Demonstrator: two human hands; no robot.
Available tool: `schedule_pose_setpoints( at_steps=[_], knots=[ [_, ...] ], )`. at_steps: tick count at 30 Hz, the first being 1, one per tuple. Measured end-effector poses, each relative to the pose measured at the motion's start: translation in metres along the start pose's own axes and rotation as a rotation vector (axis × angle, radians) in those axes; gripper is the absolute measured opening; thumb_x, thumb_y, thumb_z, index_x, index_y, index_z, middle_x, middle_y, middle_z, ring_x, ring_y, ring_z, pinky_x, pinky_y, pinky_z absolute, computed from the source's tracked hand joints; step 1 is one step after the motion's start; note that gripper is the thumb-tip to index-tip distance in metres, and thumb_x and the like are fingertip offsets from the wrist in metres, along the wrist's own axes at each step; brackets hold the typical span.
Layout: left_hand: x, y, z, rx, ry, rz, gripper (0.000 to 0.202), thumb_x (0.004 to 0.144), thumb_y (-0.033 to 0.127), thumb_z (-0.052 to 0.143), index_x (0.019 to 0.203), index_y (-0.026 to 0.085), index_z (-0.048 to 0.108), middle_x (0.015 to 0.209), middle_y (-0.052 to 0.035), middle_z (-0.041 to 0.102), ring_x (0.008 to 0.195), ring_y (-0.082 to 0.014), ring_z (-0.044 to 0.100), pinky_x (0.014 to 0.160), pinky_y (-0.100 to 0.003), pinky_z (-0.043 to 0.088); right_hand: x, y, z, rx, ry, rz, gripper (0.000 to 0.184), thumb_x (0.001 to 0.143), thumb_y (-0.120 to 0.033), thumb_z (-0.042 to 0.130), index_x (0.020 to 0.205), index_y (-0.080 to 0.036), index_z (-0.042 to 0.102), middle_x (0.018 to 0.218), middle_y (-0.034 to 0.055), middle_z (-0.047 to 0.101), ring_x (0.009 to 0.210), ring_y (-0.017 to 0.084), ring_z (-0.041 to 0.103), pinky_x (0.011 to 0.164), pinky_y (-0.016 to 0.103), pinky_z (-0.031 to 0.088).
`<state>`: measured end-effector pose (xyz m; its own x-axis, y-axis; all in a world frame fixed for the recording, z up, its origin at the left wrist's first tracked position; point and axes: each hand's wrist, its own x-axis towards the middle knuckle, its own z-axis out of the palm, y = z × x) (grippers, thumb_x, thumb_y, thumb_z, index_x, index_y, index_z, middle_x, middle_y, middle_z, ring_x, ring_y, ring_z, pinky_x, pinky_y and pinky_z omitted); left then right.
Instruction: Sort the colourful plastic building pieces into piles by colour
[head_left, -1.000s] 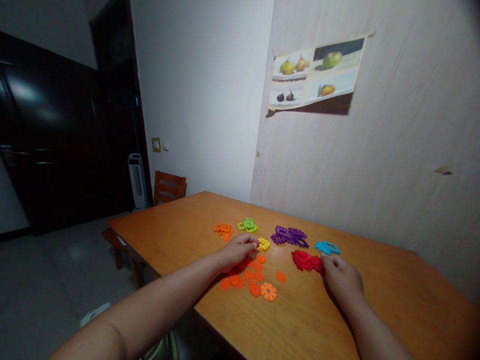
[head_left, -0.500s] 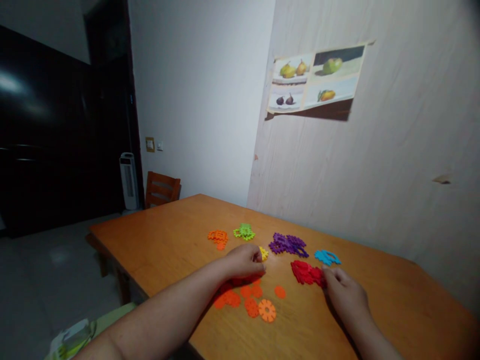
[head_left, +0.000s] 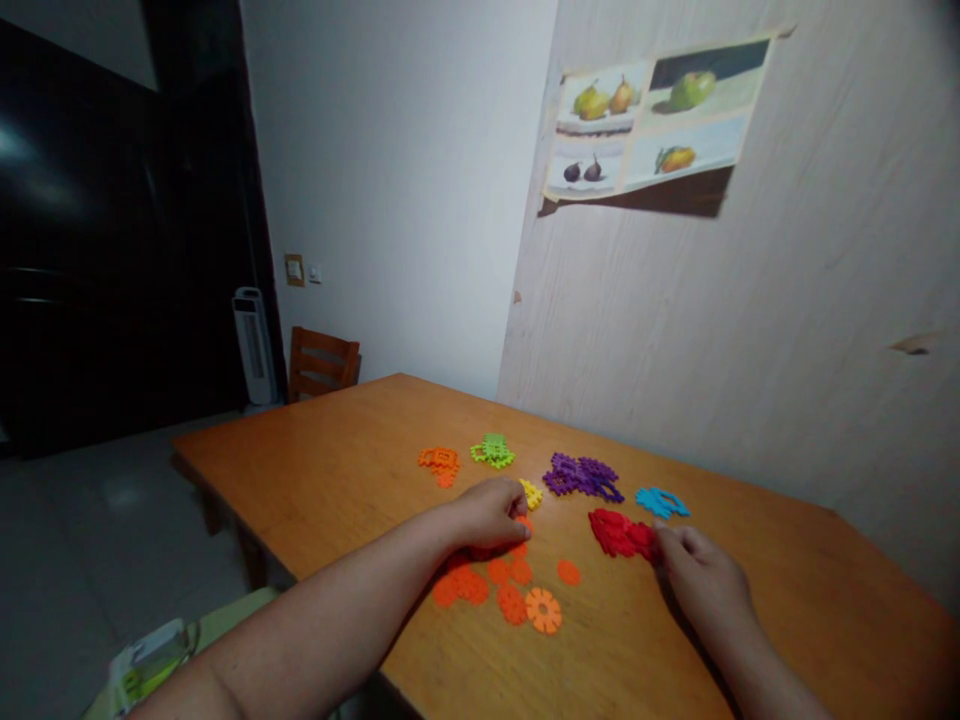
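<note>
Orange notched plastic discs (head_left: 513, 604) lie scattered below and beside my left hand (head_left: 491, 515). Its fingers are pinched on an orange disc (head_left: 523, 528), mostly covered by the fingertips. Just beyond it is a small yellow pile of pieces (head_left: 532, 494). My right hand (head_left: 701, 570) has its thumb and fingers closed at the right end of a heap of red pieces (head_left: 619, 533). What sits between those fingertips is mostly hidden, though it looks red. A purple pile (head_left: 581, 477) and some blue pieces (head_left: 661, 502) lie behind the red heap.
Orange shaped pieces (head_left: 440, 462) and green ones (head_left: 493, 450) lie farther back on the wooden table (head_left: 360, 440). A wall stands along the table's far side. A chair (head_left: 324, 362) is at the far left end, and a clear box (head_left: 154, 655) sits low at left.
An orange disc now shows at my left fingertips. My right hand stays at the red heap. The whole view has shifted slightly.
</note>
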<state>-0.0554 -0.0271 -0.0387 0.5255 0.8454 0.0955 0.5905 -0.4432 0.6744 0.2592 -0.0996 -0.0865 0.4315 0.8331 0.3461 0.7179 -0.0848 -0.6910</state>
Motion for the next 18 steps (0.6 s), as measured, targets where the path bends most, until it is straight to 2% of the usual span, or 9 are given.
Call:
schedule_pose_setpoints(
  at_steps=[4, 12, 14, 18],
  knots=[
    [0.001, -0.004, -0.001, -0.134, -0.056, -0.098, 0.011, 0.072, 0.024, 0.065, 0.082, 0.019, 0.063, 0.061, 0.0044, 0.056, 0.051, -0.0113, 0.048, 0.048, -0.022, 0.031, 0.0, 0.002, 0.001, 0.009, -0.004, 0.026, 0.05, 0.087, -0.065, 0.045, 0.062, -0.023, 0.053, 0.054, -0.0016, 0.056, 0.056, 0.018, 0.054, 0.052, 0.027, 0.035],
    [0.003, -0.012, -0.011, -0.288, -0.082, -0.117, 0.021, 0.068, 0.034, 0.07, 0.076, 0.017, 0.062, 0.061, 0.0028, 0.057, 0.051, -0.0099, 0.047, 0.048, -0.021, 0.031, 0.001, 0.003, 0.001, 0.001, 0.002, 0.017, 0.052, 0.088, -0.067, 0.045, 0.063, -0.022, 0.053, 0.054, -0.0017, 0.054, 0.056, 0.018, 0.054, 0.052, 0.027, 0.036],
    [0.005, -0.016, -0.016, -0.295, -0.022, -0.102, 0.021, 0.069, 0.034, 0.071, 0.075, 0.016, 0.062, 0.061, 0.0028, 0.056, 0.053, -0.0097, 0.046, 0.048, -0.021, 0.03, 0.001, 0.005, 0.001, 0.002, -0.006, 0.028, 0.052, 0.087, -0.068, 0.045, 0.063, -0.022, 0.054, 0.054, -0.0019, 0.054, 0.056, 0.018, 0.054, 0.052, 0.027, 0.037],
    [0.011, -0.035, -0.032, -0.247, 0.222, -0.101, 0.013, 0.069, 0.027, 0.069, 0.073, 0.016, 0.062, 0.063, 0.0026, 0.055, 0.057, -0.0104, 0.045, 0.051, -0.022, 0.03, 0.002, 0.005, 0.0, -0.009, -0.017, 0.028, 0.053, 0.087, -0.067, 0.045, 0.061, -0.022, 0.053, 0.053, -0.0019, 0.054, 0.055, 0.018, 0.054, 0.052, 0.027, 0.037]
  ],
)
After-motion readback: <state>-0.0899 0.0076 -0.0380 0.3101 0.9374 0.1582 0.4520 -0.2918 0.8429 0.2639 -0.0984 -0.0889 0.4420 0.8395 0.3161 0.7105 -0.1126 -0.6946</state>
